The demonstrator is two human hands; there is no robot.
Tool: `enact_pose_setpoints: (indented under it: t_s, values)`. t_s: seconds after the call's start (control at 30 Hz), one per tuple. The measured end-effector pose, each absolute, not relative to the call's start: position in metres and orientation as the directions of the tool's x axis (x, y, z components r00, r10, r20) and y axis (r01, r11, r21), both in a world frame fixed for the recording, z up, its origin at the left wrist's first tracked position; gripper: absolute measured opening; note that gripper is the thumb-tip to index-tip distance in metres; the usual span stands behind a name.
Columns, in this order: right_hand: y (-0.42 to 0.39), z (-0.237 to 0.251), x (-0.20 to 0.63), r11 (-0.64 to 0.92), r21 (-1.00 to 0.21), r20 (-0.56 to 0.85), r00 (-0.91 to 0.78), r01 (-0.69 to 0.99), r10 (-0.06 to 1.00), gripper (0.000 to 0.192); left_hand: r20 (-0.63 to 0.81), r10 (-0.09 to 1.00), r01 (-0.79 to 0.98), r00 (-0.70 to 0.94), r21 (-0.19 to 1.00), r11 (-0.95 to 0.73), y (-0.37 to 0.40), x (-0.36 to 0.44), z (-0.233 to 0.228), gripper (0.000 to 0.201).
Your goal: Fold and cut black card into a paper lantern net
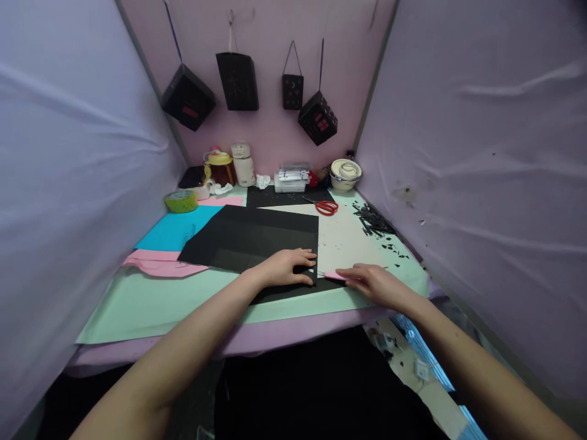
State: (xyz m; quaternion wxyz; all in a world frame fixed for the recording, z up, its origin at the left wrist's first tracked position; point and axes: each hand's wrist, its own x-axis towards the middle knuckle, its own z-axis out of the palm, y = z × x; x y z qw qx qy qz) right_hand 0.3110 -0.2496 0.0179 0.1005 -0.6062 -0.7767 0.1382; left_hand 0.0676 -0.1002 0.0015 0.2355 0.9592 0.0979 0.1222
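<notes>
My left hand (293, 267) lies with fingers spread on a large black card sheet (257, 235), near its right edge. In my right hand (371, 284) is a slim pink craft knife (334, 275), its thin tip pointing left toward that edge. Whether the tip touches the card I cannot tell. Beneath the black sheet is a white sheet (348, 241), and another black piece (284, 295) shows along the front. Red-handled scissors (326, 208) rest behind the knife.
Black paper scraps (373, 220) are piled at the right. At the back stand a lidded bowl (345, 174), a clear box of pens (292, 178), a white bottle (243, 166) and a yellow-lidded jar (221, 168). Green tape (181, 201) and blue paper (172, 229) lie left. Black paper lanterns (237, 81) hang behind.
</notes>
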Motion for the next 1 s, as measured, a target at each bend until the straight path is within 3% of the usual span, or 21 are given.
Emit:
enact_pose_setpoints:
  t_s: [1.0]
  values:
    - [-0.214,0.025,0.338,0.375,-0.376,-0.034,-0.416,0.848,0.909,0.035,0.185,0.254,0.137,0.949,0.486,-0.863,-0.101,0.067,0.004,0.05]
